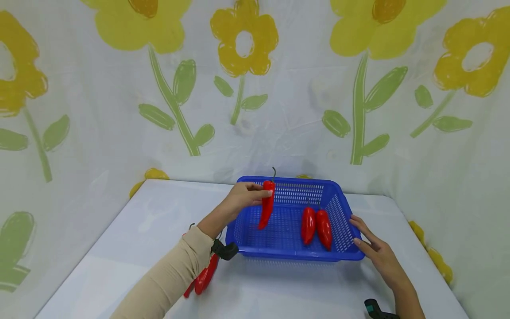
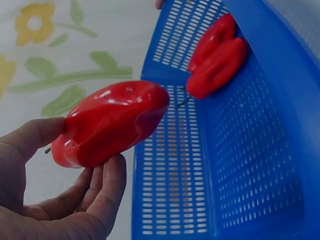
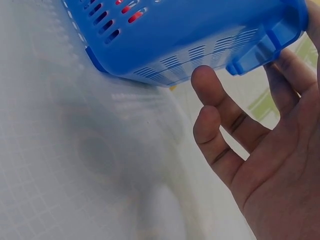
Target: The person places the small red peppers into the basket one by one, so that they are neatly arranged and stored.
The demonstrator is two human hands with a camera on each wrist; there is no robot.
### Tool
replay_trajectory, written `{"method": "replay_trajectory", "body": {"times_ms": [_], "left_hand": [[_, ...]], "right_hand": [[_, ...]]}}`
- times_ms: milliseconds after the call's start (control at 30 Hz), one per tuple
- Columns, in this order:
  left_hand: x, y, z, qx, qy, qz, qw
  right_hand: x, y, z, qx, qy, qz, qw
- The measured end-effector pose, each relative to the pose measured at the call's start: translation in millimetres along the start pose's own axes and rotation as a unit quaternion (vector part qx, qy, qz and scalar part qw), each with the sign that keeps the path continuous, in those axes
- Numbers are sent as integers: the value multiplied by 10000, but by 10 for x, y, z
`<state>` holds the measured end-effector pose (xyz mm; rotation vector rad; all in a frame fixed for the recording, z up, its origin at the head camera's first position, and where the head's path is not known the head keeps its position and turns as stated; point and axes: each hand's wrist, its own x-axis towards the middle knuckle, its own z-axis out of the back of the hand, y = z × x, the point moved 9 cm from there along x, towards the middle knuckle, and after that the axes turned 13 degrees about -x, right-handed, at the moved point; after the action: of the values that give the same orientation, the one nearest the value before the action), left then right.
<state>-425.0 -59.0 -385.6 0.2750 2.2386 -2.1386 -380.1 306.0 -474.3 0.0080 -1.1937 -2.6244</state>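
Note:
My left hand (image 1: pixel 249 195) pinches a glossy red pepper (image 1: pixel 267 204) near its green stem, thumb on one side and fingers on the other. The pepper hangs tip down over the left part of a blue plastic basket (image 1: pixel 279 255). In the left wrist view the same pepper (image 2: pixel 112 125) stands apart from the basket wall. Two more red peppers (image 1: pixel 308 226) lie side by side in the basket's right half. My right hand (image 1: pixel 380 257) holds the basket's right rim between thumb and fingers; in the right wrist view two fingers (image 3: pixel 220 135) stay off it.
Several red peppers (image 1: pixel 206 274) lie on the white table (image 1: pixel 119 248) left of the basket, partly hidden by my left forearm. Behind the table hangs a white cloth (image 1: pixel 279 133) printed with yellow flowers.

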Motion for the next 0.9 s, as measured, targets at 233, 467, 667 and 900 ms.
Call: {"method": "replay_trajectory", "body": {"times_ms": [233, 467, 667, 900], "left_hand": [[124, 105, -137, 273, 93, 300, 9991], [230, 193, -301, 483, 135, 584, 9970], [256, 302, -379, 350, 60, 772, 9964], [350, 391, -493, 559, -30, 915, 9942]], "right_hand": [[23, 4, 3, 28, -28, 70, 10000], [31, -24, 35, -61, -69, 66, 9999], [39, -42, -13, -35, -39, 75, 10000], [20, -20, 20, -62, -72, 59, 9999]]}}
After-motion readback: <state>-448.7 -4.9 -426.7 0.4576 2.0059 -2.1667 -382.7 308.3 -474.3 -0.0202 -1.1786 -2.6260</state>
